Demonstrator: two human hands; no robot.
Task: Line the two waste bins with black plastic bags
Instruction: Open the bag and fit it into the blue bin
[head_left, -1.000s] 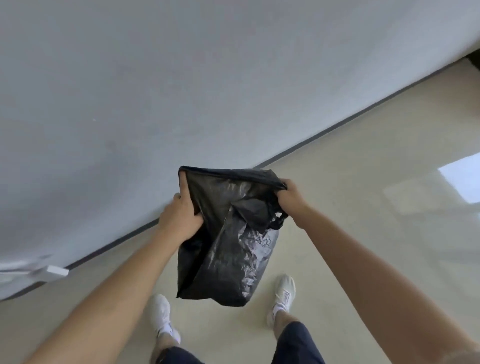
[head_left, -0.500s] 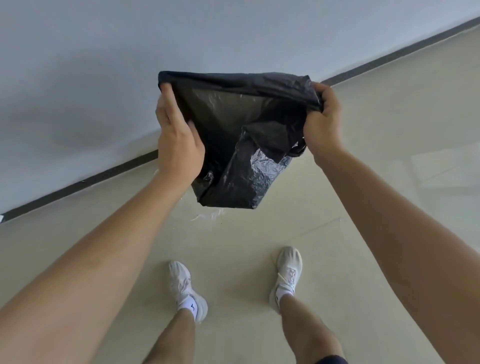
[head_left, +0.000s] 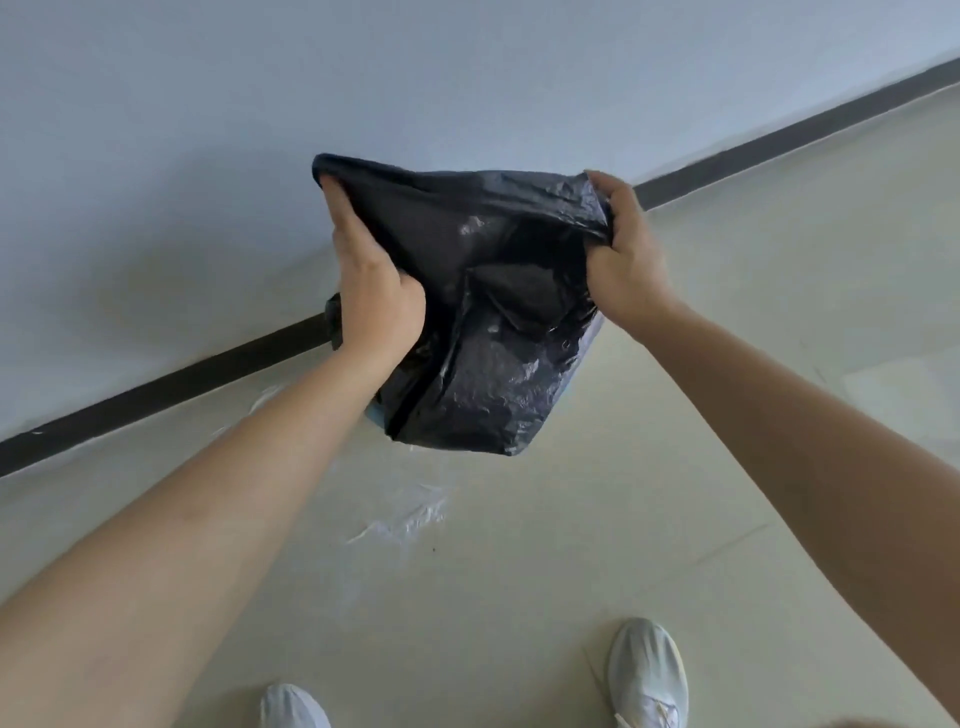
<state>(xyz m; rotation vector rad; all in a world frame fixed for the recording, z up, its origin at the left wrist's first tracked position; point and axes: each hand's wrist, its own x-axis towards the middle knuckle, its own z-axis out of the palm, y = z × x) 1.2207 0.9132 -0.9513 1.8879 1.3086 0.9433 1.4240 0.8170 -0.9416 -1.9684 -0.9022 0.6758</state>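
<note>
Bag (head_left: 483, 332): black, held up in the air over the floor (head_left: 519, 571), mouth spread wide.
Left hand (head_left: 376, 301): clamped on the bag's left rim.
Right hand (head_left: 626, 260): gripping the right rim.
Wall (head_left: 260, 130): just behind.

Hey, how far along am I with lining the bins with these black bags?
Done: nothing visibly; no lined bin shows. In hand: your left hand and right hand grip the rim of one black bag, stretching its mouth open above the floor. A sliver of blue peeks from under the bag; I cannot tell what it is. Left: seat this bag, then line the second bin.
</note>
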